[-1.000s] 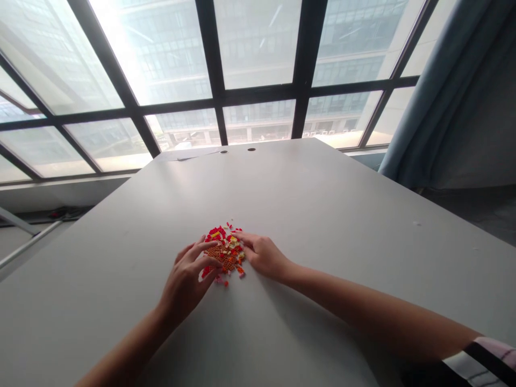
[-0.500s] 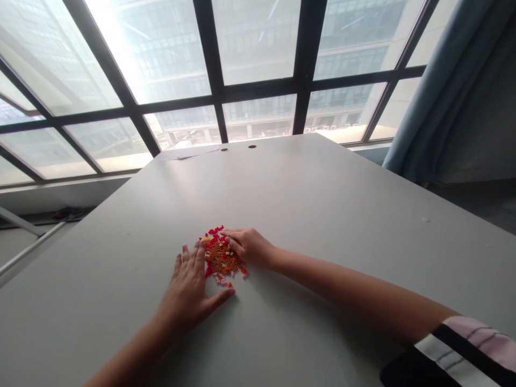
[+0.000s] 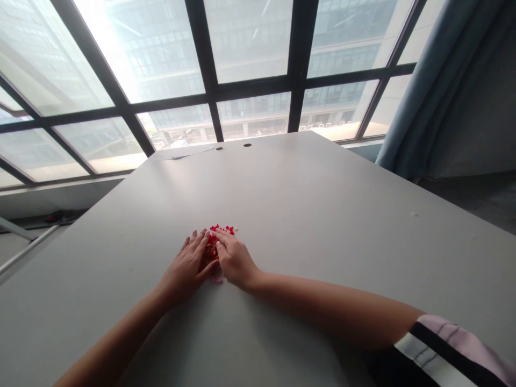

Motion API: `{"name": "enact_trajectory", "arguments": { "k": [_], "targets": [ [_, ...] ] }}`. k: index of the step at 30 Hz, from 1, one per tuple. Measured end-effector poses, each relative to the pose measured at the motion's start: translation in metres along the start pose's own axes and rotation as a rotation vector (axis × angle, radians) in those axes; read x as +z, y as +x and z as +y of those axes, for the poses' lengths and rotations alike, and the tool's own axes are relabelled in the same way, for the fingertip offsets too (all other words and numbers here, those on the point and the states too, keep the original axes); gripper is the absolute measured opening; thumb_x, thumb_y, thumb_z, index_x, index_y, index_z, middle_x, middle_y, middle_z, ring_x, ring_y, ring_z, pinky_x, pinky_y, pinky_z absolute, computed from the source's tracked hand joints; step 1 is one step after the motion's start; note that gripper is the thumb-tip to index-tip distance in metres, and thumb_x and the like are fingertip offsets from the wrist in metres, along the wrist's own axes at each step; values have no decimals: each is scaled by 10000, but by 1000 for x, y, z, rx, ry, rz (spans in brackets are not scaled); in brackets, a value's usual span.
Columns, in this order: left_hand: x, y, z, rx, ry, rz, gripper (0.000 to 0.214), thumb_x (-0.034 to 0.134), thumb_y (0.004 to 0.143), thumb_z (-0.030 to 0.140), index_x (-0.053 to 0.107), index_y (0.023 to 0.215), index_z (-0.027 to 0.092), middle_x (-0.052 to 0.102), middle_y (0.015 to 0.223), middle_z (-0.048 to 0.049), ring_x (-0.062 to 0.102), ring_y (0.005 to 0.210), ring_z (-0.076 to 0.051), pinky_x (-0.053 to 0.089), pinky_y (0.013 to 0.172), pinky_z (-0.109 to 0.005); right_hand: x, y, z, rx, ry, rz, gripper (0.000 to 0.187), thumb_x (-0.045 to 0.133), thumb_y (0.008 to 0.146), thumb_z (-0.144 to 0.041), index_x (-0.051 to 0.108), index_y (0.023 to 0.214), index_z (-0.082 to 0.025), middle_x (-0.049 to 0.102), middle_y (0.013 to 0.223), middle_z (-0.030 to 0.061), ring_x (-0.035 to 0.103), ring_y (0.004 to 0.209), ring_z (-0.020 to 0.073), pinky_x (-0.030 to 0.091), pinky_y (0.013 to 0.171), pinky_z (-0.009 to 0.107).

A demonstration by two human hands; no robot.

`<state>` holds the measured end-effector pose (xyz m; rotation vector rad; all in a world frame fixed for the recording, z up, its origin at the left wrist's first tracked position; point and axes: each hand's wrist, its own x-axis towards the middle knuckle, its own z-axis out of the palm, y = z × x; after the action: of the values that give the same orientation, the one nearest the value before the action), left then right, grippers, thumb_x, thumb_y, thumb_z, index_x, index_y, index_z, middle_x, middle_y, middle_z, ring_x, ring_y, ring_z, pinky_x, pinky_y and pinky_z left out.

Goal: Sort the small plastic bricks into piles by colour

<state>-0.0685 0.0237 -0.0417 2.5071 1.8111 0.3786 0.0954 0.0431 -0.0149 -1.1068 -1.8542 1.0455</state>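
the pile of small red pieces [image 3: 211, 248] lies on the worktop [image 3: 306, 215], hemmed between left hand [image 3: 186, 267] and right hand [image 3: 234, 262]; both hands lie flat against it, fingers outstretched, gripping nothing.

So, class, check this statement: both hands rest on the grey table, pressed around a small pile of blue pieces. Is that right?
Not quite: the pieces are mostly red, not blue. The head view shows the left hand and right hand resting on the grey table, pressed around that small pile.
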Motion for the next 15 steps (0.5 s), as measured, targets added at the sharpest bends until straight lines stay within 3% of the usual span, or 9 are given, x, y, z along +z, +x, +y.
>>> {"name": "enact_trajectory", "arguments": {
  "k": [5, 9, 12, 15],
  "targets": [
    [-9, -8, 9, -23, -157, 54, 570, 312, 937, 478, 393, 1385, 136, 414, 1440, -129, 301, 1373, -254, 287, 1121, -462, -8, 3, 1, 75, 105, 84, 375, 373, 874, -106, 633, 1133, -180, 668, 1161, 59, 605, 1091, 160, 460, 977, 303],
    [-19, -15, 21, -9, -226, 56, 541, 333, 940, 464, 382, 1396, 177, 400, 1451, -120, 340, 1357, -242, 346, 1095, -429, -37, 15, 12, -84, -51, 89, 355, 400, 857, -79, 649, 1096, -165, 664, 1164, 72, 586, 1123, 164, 427, 1017, 317],
    [-16, -20, 31, 51, -133, 47, 667, 439, 891, 520, 279, 1448, 192, 299, 1503, -127, 183, 1409, -297, 271, 1119, -501, -49, 26, 26, -198, -287, -18, 361, 444, 853, -88, 625, 1163, -129, 575, 1295, 131, 493, 1246, 209, 362, 1079, 375],
    [-6, -18, 35, 53, -22, 66, 747, 457, 866, 564, 240, 1460, 168, 253, 1517, -146, 110, 1416, -327, 228, 1126, -532, -43, 27, 35, -264, -439, -164, 395, 453, 856, -85, 590, 1226, -106, 539, 1328, 163, 450, 1284, 236, 341, 1095, 398]
  ]
}}
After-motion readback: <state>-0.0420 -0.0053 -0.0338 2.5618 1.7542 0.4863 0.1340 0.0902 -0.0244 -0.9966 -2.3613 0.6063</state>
